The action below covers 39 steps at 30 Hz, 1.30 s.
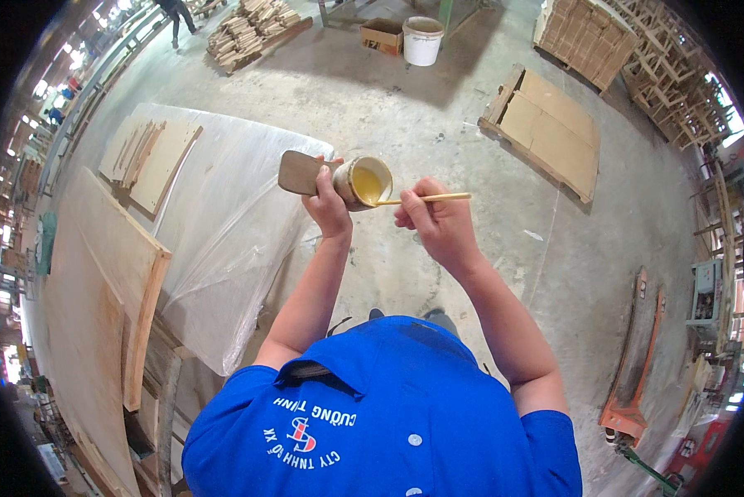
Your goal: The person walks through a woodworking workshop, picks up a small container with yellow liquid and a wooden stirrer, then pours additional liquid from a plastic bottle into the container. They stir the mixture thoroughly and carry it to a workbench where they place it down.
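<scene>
My left hand (330,211) is closed round a small cup (346,187), tilted so that its mouth faces right. Yellow liquid (366,185) shows inside, and the rim looks smeared. A flat brown piece with rounded corners (299,172) sticks out to the left from the same hand; whether it is joined to the cup I cannot tell. Between the fingers of my right hand (440,217) is a thin pale stick (448,197). Its left end touches the cup's lower rim and carries some yellow; whether that end has bristles is too small to make out.
Plastic sheeting (239,199) covers a low stack at left, with wooden pieces (152,161) on it. Large boards (111,257) stand nearer. A cardboard-topped pallet (550,132) and an orange pallet jack (633,364) are at right. Farther off are a white bucket (422,45) and a cardboard box (380,36).
</scene>
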Each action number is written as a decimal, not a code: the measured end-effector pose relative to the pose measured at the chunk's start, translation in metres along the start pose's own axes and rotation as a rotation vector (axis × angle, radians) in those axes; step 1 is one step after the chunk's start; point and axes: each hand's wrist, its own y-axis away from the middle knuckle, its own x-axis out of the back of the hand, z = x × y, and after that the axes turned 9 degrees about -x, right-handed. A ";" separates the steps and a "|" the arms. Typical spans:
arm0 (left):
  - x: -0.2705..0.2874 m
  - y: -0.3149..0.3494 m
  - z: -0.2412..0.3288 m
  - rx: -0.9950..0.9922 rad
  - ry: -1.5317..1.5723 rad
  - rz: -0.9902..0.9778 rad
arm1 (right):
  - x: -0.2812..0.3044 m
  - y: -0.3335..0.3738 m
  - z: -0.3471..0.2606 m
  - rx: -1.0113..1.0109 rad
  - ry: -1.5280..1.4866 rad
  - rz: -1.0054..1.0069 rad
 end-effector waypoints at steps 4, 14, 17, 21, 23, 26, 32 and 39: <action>-0.021 -0.012 -0.023 0.019 -0.051 -0.025 | 0.007 -0.043 -0.004 0.082 -0.032 -0.063; -0.119 -0.046 -0.081 -0.030 -0.045 -0.128 | 0.114 -0.190 0.000 0.242 -0.027 -0.157; -0.151 -0.054 -0.094 0.029 0.044 -0.073 | 0.154 -0.226 0.010 0.251 -0.041 -0.213; -0.187 -0.063 -0.114 0.040 0.090 -0.046 | 0.196 -0.265 0.026 0.265 -0.036 -0.244; -0.198 -0.071 -0.122 0.077 0.091 -0.015 | 0.213 -0.282 0.029 0.324 0.068 -0.273; -0.209 -0.086 -0.133 0.127 0.077 -0.005 | 0.227 -0.302 0.032 0.340 0.134 -0.277; -0.218 -0.127 -0.163 0.171 0.000 -0.029 | 0.237 -0.357 0.031 0.400 0.309 -0.381; -0.214 -0.212 -0.204 0.222 -0.080 -0.062 | 0.221 -0.461 0.026 0.542 0.501 -0.657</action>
